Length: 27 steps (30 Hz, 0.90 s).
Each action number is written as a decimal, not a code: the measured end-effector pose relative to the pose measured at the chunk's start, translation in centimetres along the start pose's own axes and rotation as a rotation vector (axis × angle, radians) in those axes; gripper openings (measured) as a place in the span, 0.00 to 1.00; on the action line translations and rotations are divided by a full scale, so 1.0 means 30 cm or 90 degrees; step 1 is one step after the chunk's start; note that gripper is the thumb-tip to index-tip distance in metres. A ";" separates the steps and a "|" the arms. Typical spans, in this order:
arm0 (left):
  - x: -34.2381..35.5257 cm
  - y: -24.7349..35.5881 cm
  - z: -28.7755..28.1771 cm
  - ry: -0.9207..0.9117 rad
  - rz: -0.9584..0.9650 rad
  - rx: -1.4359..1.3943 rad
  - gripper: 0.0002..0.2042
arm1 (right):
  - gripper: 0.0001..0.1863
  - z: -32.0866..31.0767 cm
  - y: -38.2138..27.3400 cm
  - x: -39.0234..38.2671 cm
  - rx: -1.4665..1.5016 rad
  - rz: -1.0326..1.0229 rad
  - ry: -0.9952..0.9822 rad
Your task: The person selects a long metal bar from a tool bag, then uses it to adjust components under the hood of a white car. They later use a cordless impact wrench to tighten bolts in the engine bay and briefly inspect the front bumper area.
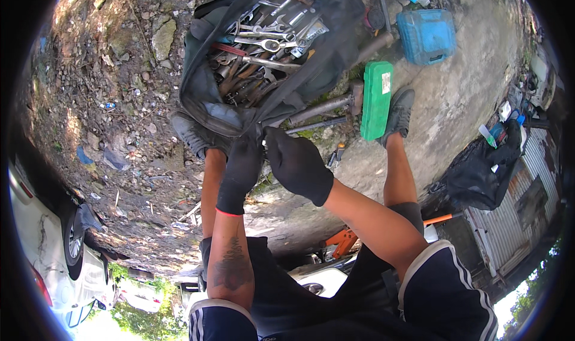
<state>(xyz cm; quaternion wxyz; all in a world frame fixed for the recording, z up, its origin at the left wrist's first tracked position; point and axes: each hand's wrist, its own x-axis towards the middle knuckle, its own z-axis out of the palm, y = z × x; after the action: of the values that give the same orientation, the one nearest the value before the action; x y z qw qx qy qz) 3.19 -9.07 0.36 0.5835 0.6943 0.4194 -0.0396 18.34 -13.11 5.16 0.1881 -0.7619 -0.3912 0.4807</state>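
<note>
My left hand and my right hand, both in black gloves, meet at the near edge of a black tool bag. Their fingers are curled closed around something small, of which only a pale, shiny bit shows between them. Whether it is part of the bag or a separate piece I cannot tell. Inside the gaping bag lie a ratchet, several metal wrenches, a red-handled tool and many rusty tools heaped together.
Right of the bag lie a hammer, a green case and a blue case. A screwdriver is on the ground past my right hand. An orange jack stands behind my legs; a white car is at left.
</note>
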 end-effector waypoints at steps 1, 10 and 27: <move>0.001 -0.007 0.016 0.001 -0.006 -0.018 0.15 | 0.15 0.006 0.021 0.008 0.072 0.004 0.046; -0.022 -0.014 0.035 -0.018 0.108 0.203 0.30 | 0.18 -0.017 0.056 0.002 0.093 0.030 0.003; 0.076 -0.084 -0.148 0.118 -0.405 -0.715 0.41 | 0.19 -0.253 0.197 -0.004 0.248 0.111 -0.103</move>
<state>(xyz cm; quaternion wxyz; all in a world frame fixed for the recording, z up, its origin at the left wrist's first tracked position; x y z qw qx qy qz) 1.14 -4.18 -1.43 0.7789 0.1264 0.6097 0.0746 27.44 -16.21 4.86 0.2576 -0.7012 -0.2371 0.6211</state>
